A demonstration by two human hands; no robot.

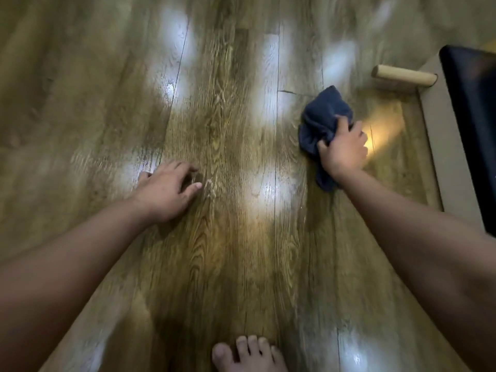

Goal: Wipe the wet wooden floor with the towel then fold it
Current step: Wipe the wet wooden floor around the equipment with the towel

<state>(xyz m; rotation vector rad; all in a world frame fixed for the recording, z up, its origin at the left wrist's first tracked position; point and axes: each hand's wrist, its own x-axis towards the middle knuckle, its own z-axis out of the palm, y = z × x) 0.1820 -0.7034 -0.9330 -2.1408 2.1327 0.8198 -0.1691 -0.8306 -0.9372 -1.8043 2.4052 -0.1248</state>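
Observation:
A crumpled dark blue towel [320,122] lies bunched on the wooden floor [230,135] at the right. My right hand [345,147] presses down on it, fingers gripping the cloth. Part of the towel sticks out below my wrist. My left hand [167,190] rests on the floor at centre left, fingers spread, holding nothing. The planks shine with bright patches of reflected light, some looking wet near the middle.
A piece of furniture with a dark panel [472,124] and a round wooden leg [404,73] stands at the right, close to the towel. My bare foot [248,355] is at the bottom centre. The floor stretches away to the left and top.

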